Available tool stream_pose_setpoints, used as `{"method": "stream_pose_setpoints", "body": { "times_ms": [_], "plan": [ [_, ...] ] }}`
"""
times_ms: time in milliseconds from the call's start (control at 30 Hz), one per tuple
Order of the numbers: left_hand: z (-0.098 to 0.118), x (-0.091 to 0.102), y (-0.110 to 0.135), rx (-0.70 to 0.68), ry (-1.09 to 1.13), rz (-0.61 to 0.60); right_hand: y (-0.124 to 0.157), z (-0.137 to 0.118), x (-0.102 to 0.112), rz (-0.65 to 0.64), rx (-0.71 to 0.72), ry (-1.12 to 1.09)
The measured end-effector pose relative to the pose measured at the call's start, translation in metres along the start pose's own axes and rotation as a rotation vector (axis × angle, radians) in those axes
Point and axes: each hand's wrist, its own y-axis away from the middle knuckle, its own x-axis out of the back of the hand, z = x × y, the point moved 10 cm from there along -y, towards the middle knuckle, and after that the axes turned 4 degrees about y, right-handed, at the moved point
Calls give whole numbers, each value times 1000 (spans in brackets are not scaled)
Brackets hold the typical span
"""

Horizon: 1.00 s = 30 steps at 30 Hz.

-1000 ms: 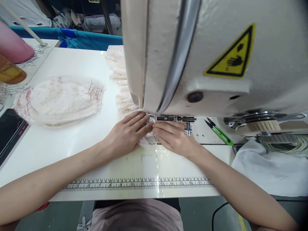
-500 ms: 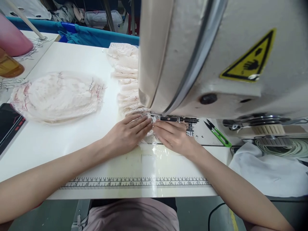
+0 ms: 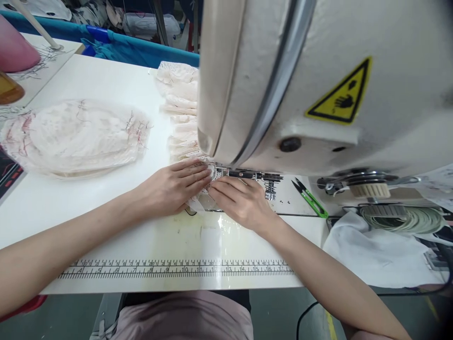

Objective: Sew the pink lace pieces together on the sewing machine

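Observation:
A cream sewing machine (image 3: 318, 80) fills the upper right of the head view. My left hand (image 3: 173, 186) lies flat, fingers stretched out, pressing a strip of cream lace (image 3: 180, 113) to the table just left of the presser foot (image 3: 244, 174). My right hand (image 3: 237, 200) rests beside it, fingers together on the lace right in front of the foot. The lace runs away behind the machine in folds. The needle itself is hidden by the machine head.
A clear bag of lace pieces (image 3: 74, 137) lies at the left. Green thread snips (image 3: 309, 198) rest right of the foot. White cloth (image 3: 375, 250) and coiled cord (image 3: 403, 219) sit at the right. A printed ruler (image 3: 177, 269) lines the table's front edge.
Both hands have stayed on the lace at the presser foot. The view has shifted, so everything sits a little further left in the picture.

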Motion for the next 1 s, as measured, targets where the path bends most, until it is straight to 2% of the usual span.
{"method": "stream_pose_setpoints", "body": {
  "times_ms": [100, 367, 700, 1000],
  "plan": [
    [1, 0, 0, -10, -30, 10, -2, -2, 3, 29, 5, 6],
    [6, -3, -1, 20, -107, -20, 1, 2, 1, 5, -46, -37],
    [11, -4, -2, 86, -204, 19, 5, 7, -3, -29, -57, 33],
    [15, -4, -4, 100, -263, 21, 5, 13, 4, 7, -63, 14]
  ]
}}
